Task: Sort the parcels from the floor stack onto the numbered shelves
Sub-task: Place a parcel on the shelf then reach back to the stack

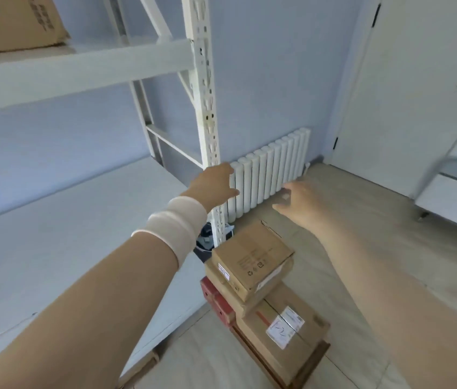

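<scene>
Right now both your hands are out in front of you and neither has hold of anything. Your left hand [216, 185], with a white band [176, 226] around the wrist, is loosely spread with the fingers relaxed, seen just in front of the white shelf post [206, 108]; whether it touches the post cannot be told. Your right hand [297, 203] is also slack and empty, fingers slightly curled and blurred, above the floor [362, 220] near the radiator [272, 169].

The stack of parcels [263, 299] stands on the floor below and between your hands, just beside the foot of the post. The top box [252, 254] lies flat, turned at an angle to the ones under it, its long axis running from near left to far right. Under it sit a second brown box and a red one [216, 301], then a larger box [286, 332] with a white label [284, 327], whose long axis runs towards you and to the right.

One more box [13, 21] rests on the upper shelf [81, 68] at top left.
</scene>
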The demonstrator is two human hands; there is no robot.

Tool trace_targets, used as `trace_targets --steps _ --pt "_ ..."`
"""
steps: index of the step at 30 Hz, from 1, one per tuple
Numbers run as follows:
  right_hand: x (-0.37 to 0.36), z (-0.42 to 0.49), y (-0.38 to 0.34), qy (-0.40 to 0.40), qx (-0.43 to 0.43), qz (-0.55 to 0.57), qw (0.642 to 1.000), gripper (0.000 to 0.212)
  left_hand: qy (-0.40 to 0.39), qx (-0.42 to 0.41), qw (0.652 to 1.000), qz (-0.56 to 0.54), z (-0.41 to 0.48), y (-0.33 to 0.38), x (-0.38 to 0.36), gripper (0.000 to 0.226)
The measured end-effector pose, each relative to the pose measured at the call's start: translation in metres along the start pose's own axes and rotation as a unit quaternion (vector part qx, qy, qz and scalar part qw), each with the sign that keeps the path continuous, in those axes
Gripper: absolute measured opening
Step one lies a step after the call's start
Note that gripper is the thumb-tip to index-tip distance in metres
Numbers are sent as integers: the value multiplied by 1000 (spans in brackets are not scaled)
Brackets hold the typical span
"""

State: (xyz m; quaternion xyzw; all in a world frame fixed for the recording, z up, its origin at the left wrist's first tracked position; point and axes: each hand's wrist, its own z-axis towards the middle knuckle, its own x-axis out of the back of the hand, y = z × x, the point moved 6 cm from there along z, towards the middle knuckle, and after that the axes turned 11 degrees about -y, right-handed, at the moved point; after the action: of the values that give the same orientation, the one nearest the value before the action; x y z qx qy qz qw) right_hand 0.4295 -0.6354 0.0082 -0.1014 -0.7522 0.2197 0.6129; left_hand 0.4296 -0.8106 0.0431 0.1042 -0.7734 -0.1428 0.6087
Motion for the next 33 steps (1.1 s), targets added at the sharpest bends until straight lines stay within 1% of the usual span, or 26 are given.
trace_targets --steps 4,9,12,14,15,19,20,22,24,28,33 --pt "-43 -2 47 -30 -97 37 994 62 -79 -40 996 -16 34 4 -59 54" --pt "-109 -6 81 -81 -173 127 973 59 -169 -52 984 -36 65 4 -131 42" --pt "-149 -4 101 -115 -203 176 956 61 -191 -54 980 -29 87 -11 -176 39" --pt "-175 1 117 -136 -222 214 942 61 -197 -37 979 -45 102 -27 -201 40" --pt "-188 2 126 -141 -236 244 930 63 -207 -23 976 -61 107 -37 -214 42" --pt "-230 3 153 -124 -307 407 851 67 -231 50 958 -165 115 -77 -252 56" --pt "-240 4 157 -127 -324 429 834 67 -234 68 954 -177 117 -88 -259 55" --pt "-258 5 161 -138 -352 465 801 68 -232 92 952 -176 128 -104 -268 44" --pt "-273 8 160 -142 -367 497 773 69 -213 111 956 -169 141 -113 -266 36" --pt "-296 24 157 -125 -403 541 728 68 -195 96 969 -119 174 -120 -256 47" --pt "-323 52 155 -71 -454 594 660 59 -194 84 964 -163 208 -131 -264 51"
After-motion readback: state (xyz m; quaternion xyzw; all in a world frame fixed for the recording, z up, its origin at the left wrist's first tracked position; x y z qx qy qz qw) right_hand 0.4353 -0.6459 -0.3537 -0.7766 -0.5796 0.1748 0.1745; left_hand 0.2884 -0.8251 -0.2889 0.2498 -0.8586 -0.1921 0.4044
